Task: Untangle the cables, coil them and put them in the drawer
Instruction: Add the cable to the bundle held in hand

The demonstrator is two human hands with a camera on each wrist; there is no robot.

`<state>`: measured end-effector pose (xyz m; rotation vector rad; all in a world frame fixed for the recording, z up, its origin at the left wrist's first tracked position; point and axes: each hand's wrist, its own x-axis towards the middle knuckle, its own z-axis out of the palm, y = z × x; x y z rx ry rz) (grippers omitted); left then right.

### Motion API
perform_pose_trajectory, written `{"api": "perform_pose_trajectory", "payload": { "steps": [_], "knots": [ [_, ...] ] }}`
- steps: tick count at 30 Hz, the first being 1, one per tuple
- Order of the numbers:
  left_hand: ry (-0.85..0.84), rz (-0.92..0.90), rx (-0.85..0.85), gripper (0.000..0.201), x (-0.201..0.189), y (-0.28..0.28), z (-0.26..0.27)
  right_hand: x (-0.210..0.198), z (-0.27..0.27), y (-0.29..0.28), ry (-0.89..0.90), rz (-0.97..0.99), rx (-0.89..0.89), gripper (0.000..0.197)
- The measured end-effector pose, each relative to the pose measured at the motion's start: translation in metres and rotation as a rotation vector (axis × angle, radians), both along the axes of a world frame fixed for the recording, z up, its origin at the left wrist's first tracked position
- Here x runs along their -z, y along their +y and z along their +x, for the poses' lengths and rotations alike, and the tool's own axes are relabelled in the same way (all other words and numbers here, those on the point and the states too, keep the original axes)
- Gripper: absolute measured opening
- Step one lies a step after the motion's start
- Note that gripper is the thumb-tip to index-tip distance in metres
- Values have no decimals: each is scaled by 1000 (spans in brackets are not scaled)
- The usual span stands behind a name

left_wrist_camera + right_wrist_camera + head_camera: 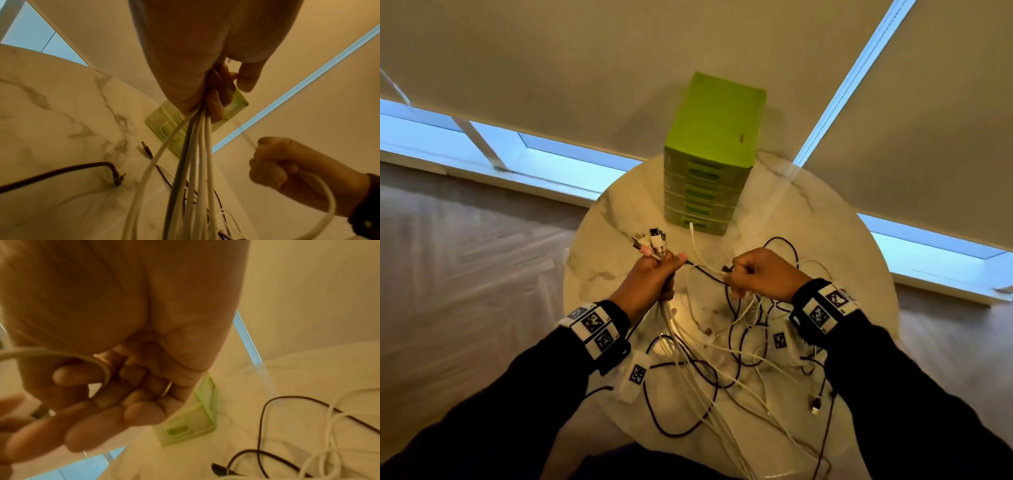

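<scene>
A tangle of white and dark cables [726, 359] lies spread over the round marble table [599, 267]. My left hand [657, 274] grips a bundle of white cables [193, 162], with several plug ends [650, 241] sticking up out of the fist. To its right, my right hand [753, 274] is curled round a single white cable [61, 354], also seen in the left wrist view [324, 193]. The green drawer unit [709, 161] stands at the far side of the table, all its drawers closed.
A loose white cable end [693, 236] lies just in front of the green drawers. A USB plug [815, 407] rests near the table's right front. Window blinds hang behind the table; wood floor surrounds it.
</scene>
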<state>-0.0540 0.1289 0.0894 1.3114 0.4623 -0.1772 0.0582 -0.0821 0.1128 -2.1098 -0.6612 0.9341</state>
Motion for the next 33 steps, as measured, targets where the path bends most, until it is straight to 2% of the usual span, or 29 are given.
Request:
{"api": "perform_pose_trajectory", "payload": {
  "steps": [3,9,12,15,18,20,22,26,30,33],
  "knots": [
    [29,-71,38,39,-6,-9,7,-20,-14,-2,4,160,50,41],
    [-17,-380,-8,25,-18,-28,14,-29,-41,-5,-55,156,49,37],
    [-47,-426,10,28,-21,-35,13,-24,-52,-7,-43,210,192,35],
    [-73,-350,53,25,-25,-43,8,-25,-64,-9,30,286,341,27],
    [-111,-297,76,11,-28,-49,3,-27,-73,-9,60,237,334,27],
    [-110,-266,71,10,-28,-51,2,-26,-76,-11,-56,174,329,25],
    [-109,-183,84,19,-27,-51,2,-26,-76,-14,-220,153,340,21],
    [-162,-13,181,23,-31,-54,-3,-34,-79,-13,-345,240,345,22],
    [-172,92,250,27,-38,-64,-6,-30,-83,-6,-560,232,368,22],
    [-175,116,266,15,-38,-68,-4,-26,-82,-6,-539,244,476,10]
  ]
}}
